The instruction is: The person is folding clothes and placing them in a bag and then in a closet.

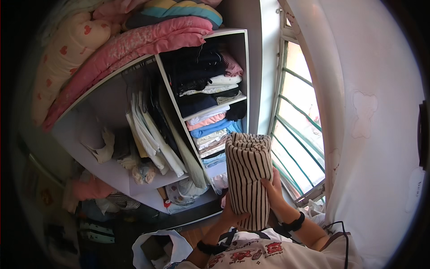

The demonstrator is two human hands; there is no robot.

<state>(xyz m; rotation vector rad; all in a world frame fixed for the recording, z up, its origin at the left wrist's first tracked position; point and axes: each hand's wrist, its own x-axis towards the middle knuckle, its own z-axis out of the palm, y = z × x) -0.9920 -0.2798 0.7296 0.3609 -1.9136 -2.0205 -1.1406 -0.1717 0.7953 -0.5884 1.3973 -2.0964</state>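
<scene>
A striped cloth bundle [250, 181], beige with dark lines and folded into a thick roll, is held upright in front of my chest. My left hand [234, 213] grips its lower left side, with part of the hand hidden behind the cloth. Around its right edge closes my right hand [274, 188], thumb on the front. Beyond the bundle stands an open white wardrobe [188, 117]. Stacked folded clothes [211, 132] fill its right-hand shelves, partly covered by the bundle.
Shirts on hangers [151, 131] fill the wardrobe's middle section. Pink quilts [134, 43] lie on top. A barred window [297, 124] and a white curtain [366, 67] are on the right. Below, a white bag [178, 243] holds dark items. Clothes [97, 190] are heaped at lower left.
</scene>
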